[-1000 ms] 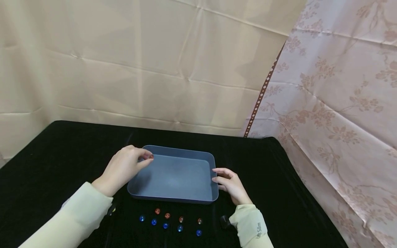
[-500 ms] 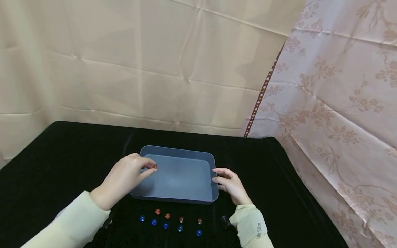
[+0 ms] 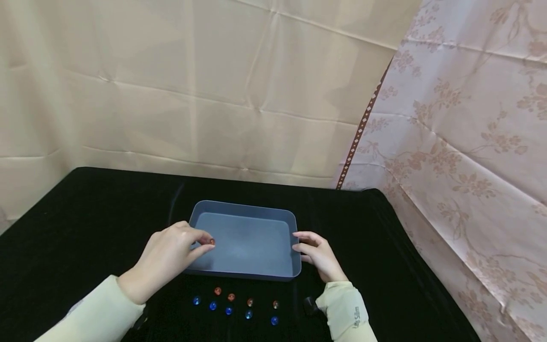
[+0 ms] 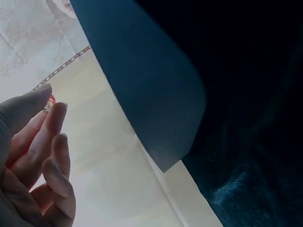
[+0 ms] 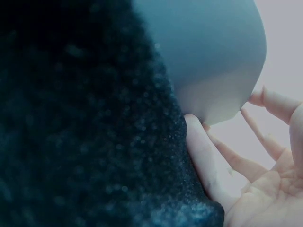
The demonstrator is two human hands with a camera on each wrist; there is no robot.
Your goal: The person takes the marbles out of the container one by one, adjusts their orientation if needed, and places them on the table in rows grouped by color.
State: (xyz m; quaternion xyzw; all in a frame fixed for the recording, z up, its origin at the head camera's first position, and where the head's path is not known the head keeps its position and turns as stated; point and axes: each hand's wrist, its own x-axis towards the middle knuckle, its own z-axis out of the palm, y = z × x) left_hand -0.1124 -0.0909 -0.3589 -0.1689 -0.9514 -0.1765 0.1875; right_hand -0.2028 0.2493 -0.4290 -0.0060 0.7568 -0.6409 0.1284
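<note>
My left hand (image 3: 168,249) pinches a small red-orange glass marble (image 3: 212,242) between thumb and fingertips, over the left side of a blue-grey rectangular tray (image 3: 248,242). In the left wrist view, the marble (image 4: 50,101) shows partly between the thumb and forefinger, with the other fingers curled below. On the tray's right side, my right hand (image 3: 318,254) holds the edge, two fingertips over the rim and another finger outside it. The right wrist view shows fingers (image 5: 208,161) against the tray's outer wall (image 5: 218,71). The tray's left front corner is hidden behind my left hand.
In front of the tray lie a row of orange-red and brownish marbles (image 3: 231,297) and a nearer row of blue marbles (image 3: 229,311). A black cloth (image 3: 98,209) covers the table. Cream (image 3: 213,95) and pink floral curtains (image 3: 470,142) hang behind and at the right.
My left hand, still pinching the marble, has come nearer and lower, from the tray's far left corner to the middle of its left side. My right hand and the tray have stayed put.
</note>
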